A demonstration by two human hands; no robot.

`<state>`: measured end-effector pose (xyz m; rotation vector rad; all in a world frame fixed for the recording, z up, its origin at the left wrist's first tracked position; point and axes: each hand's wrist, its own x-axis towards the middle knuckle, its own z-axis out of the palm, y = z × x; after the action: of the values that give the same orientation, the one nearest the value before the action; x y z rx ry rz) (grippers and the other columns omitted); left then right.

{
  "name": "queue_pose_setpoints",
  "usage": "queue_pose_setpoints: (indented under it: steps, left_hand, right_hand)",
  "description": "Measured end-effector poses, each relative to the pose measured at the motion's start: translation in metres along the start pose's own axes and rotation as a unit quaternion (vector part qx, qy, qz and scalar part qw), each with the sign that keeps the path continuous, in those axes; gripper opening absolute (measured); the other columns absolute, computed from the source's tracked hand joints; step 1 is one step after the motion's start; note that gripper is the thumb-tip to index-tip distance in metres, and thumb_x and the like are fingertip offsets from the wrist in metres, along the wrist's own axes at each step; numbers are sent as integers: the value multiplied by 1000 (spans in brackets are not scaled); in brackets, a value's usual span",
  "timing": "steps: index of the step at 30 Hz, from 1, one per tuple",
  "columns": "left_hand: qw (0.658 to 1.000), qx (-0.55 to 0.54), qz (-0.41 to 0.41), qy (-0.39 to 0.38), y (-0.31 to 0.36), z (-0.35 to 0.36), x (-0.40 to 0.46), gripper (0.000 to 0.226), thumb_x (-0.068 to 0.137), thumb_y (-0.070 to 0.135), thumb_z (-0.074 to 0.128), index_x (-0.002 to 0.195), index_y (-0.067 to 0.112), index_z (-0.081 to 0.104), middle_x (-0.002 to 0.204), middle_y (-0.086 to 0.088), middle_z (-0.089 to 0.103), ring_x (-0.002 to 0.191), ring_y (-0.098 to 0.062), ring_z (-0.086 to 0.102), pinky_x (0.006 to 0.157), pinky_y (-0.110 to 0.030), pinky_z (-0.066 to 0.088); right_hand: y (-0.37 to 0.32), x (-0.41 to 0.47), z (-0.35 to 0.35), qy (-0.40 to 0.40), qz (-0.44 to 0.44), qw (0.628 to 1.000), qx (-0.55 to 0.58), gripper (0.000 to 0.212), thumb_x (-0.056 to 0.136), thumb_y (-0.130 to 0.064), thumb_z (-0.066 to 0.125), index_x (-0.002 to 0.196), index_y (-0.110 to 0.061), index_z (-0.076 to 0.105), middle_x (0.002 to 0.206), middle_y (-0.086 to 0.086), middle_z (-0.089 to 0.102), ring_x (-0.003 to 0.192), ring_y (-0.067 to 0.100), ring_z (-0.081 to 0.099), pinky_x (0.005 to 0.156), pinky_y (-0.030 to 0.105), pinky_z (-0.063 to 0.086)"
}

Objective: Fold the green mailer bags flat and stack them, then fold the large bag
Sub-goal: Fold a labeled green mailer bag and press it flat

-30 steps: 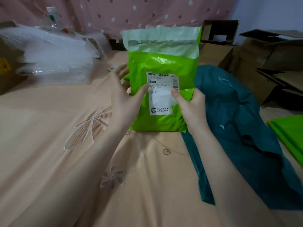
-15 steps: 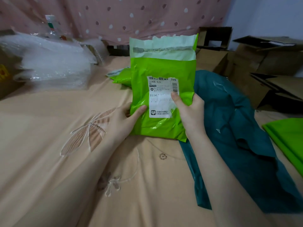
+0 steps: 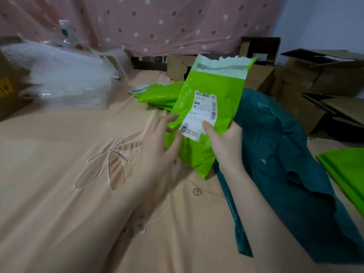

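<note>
A bright green mailer bag (image 3: 212,81) with a white shipping label and a torn pale top flap is held up over the bed, tilted to the right. My right hand (image 3: 224,142) grips its lower right part, thumb on the label. My left hand (image 3: 157,142) is blurred, its fingers spread loosely and touching the bag's left edge. Behind it, more green mailer bags (image 3: 157,95) lie flat on the sheet. The large teal bag (image 3: 275,144) lies crumpled to the right, partly under my right arm.
The peach bed sheet (image 3: 78,194) with leaf embroidery spreads to the left and front. Bubble wrap (image 3: 65,79) is heaped at the back left beside a plastic bottle (image 3: 66,34). Cardboard boxes (image 3: 325,79) line the back right. Another green sheet (image 3: 346,168) lies at the right edge.
The held mailer has tilted and shifted right. My left hand's thumb grip has loosened to spread fingers at the bag's edge. The pile of green bags behind shows more.
</note>
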<state>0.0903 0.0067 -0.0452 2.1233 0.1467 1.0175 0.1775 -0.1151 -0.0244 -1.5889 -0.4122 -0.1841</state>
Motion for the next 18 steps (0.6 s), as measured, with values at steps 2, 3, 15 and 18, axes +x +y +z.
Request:
queue_pose_setpoints:
  steps: [2,3,15,18]
  left_hand:
    - [998,20,20,-51,10,5,-3,42,91,35,48,130,18,49,120,11,49,107,-4,51,92,-20,39]
    - [997,27,19,-69,14,7,-5,48,91,39,46,134,17,46,125,8,49,114,-4,48,97,-16,35]
    - [981,-185,-59,9,24,-4,6,20,97,27,45,110,24,59,108,9,65,104,0,59,89,-21,45]
    - [961,-246,-124,11,21,-12,10,27,101,28,35,116,28,57,113,15,64,108,3,59,91,-19,47]
  right_hand:
    - [-3,-4,4,-4,-6,1000,6,7,76,-21,70,81,-22,67,86,-7,72,84,13,70,80,45,56]
    - [-5,-7,7,-12,-9,1000,12,10,76,-25,71,85,-20,68,86,-6,73,84,12,70,80,44,56]
    - [-20,-26,16,-189,-36,979,61,27,87,-38,53,98,-24,72,104,-9,71,107,10,63,94,47,50]
    - [-14,-18,12,-132,-52,990,2,23,83,-21,57,102,-22,71,105,-8,68,91,-1,62,83,46,55]
